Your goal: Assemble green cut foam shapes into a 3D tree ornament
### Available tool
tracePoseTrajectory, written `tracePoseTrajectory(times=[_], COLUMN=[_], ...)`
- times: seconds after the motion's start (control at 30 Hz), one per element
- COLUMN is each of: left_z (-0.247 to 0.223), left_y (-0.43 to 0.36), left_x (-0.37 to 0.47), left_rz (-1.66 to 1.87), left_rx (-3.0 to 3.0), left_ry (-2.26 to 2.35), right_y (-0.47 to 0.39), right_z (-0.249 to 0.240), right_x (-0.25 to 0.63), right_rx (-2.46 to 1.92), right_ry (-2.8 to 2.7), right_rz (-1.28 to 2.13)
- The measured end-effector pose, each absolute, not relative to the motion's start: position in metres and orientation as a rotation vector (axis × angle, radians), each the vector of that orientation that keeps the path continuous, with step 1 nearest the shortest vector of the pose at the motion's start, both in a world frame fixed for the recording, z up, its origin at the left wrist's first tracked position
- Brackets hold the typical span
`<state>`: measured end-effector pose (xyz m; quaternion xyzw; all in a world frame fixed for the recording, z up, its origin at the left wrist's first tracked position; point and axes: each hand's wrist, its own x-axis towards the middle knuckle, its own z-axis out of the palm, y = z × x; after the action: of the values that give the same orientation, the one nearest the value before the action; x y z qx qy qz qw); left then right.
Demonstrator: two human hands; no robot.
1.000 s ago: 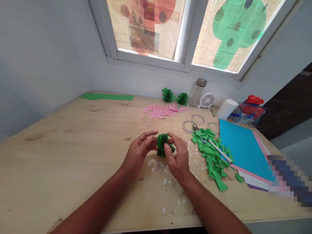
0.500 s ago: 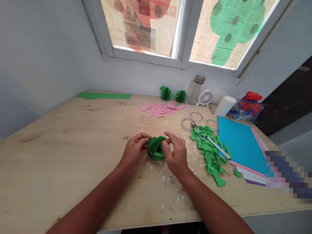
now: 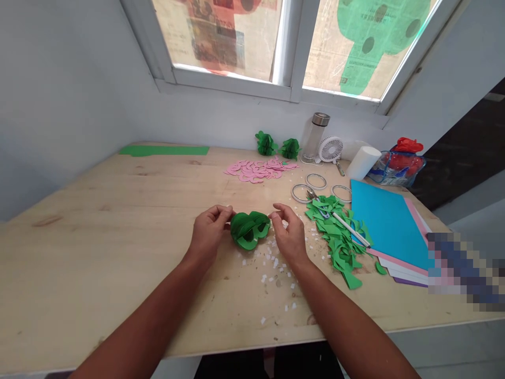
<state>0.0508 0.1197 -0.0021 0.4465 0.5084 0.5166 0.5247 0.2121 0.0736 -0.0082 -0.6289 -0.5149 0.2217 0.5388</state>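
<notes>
A green layered paper piece (image 3: 248,229) with rounded lobes and cut-out openings is between my hands, just above the wooden table. My left hand (image 3: 209,229) pinches its left edge between thumb and fingers. On the other side, my right hand (image 3: 289,229) has thumb and forefinger closed at the piece's right edge. Small white paper bits (image 3: 272,263) lie scattered below and to the right of it.
Green scraps (image 3: 337,237), scissors (image 3: 317,202), a white pen (image 3: 351,229) and tape rings (image 3: 316,181) are at right, beside blue sheets (image 3: 389,226). Pink cutouts (image 3: 256,170), two green paper pieces (image 3: 265,143), a bottle (image 3: 316,138) and a fan (image 3: 330,149) stand behind.
The green piece has spread wider, with its lobes turned and two openings now facing me. My hands have moved slightly apart, and the camera view has shifted a little.
</notes>
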Motion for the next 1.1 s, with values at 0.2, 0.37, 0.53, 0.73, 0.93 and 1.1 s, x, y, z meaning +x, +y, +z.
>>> tracePoseTrajectory(times=[0.2,0.37,0.53,0.73,0.93,1.1], left_z=[0.004,0.011,0.006,0.01,0.005,0.002], left_y=[0.117,0.112,0.113,0.112,0.113,0.116], left_x=[0.051,0.048,0.045,0.041,0.042,0.045], left_rz=[1.265,1.006,0.868,0.801,0.84,0.95], left_rx=[1.249,1.522,1.708,1.769,1.665,1.494], left_ry=[1.218,1.158,1.15,1.148,1.111,1.132], right_y=[0.078,0.078,0.078,0.078,0.078,0.079], right_z=[-0.013,-0.014,-0.013,-0.012,-0.013,-0.015], right_x=[0.214,0.215,0.215,0.213,0.213,0.213], right_rx=[-1.498,-1.486,-1.497,-1.497,-1.487,-1.465], right_ry=[-1.198,-1.208,-1.212,-1.205,-1.215,-1.213], right_rz=[0.548,0.553,0.566,0.589,0.593,0.601])
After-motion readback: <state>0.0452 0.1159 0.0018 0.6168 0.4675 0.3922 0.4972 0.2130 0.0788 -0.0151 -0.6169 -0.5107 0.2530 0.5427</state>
